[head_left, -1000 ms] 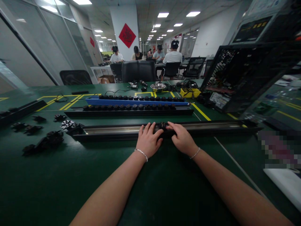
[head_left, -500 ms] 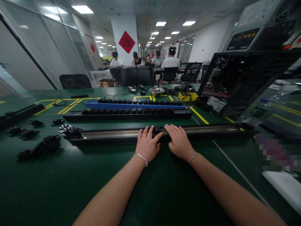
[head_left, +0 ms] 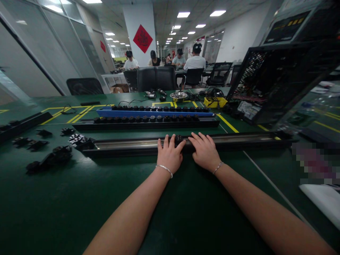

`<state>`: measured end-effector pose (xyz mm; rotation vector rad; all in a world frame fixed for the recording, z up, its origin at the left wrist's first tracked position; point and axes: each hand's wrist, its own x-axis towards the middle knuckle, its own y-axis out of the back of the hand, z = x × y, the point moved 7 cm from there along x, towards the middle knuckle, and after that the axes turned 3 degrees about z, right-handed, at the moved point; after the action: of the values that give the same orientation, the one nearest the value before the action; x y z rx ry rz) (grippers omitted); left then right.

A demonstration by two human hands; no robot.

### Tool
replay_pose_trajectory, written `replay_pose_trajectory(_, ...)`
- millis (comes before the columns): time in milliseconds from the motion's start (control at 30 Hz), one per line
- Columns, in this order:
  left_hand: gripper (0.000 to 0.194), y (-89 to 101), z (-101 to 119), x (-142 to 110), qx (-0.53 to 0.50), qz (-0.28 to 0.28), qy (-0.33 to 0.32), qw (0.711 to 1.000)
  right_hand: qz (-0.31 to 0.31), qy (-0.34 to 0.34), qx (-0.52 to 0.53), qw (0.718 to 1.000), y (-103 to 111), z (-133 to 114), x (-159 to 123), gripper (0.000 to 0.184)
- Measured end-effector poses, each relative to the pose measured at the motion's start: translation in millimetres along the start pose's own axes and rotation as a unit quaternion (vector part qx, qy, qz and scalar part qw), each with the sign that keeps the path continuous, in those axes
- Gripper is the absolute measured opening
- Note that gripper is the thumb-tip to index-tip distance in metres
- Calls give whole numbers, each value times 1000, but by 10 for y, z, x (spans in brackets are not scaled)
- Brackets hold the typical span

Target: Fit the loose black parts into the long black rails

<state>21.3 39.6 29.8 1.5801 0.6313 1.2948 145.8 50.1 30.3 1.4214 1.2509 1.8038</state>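
Observation:
A long black channel (head_left: 127,152) with a shiny metal inside lies crosswise on the green table. Within it, between my hands, sits a small black module (head_left: 179,138), partly hidden by fingers. My left hand (head_left: 170,154) rests on the channel just left of the module, its fingers spread and the thumb reaching toward it. On the module's other side, my right hand (head_left: 205,150) lies over the channel with fingers stretched out. Neither hand is wrapped round anything. Whether the fingertips press on the module I cannot tell.
Behind lie a black channel (head_left: 148,125) and a blue channel (head_left: 156,113), each with a row of black modules. Loose black modules (head_left: 50,159) are at left. An open computer case (head_left: 281,74) stands right, near a yellow tray (head_left: 215,102) and metal bowl (head_left: 178,96).
The view has tilted slightly downward, so everything sits a little higher in it. Both hands stay at about the same place on the channel, beside the module.

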Motion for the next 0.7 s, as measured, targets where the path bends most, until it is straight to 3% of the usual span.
replay_pose_trajectory(533, 47, 32, -90, -26, 24, 3, 46, 999, 8, 0, 4, 1000, -11, 1, 7, 55)
replay_pose_trajectory(700, 56, 12, -110, -31, 33, -5, 59, 998, 15, 1, 5, 1000, -10, -5, 9, 55)
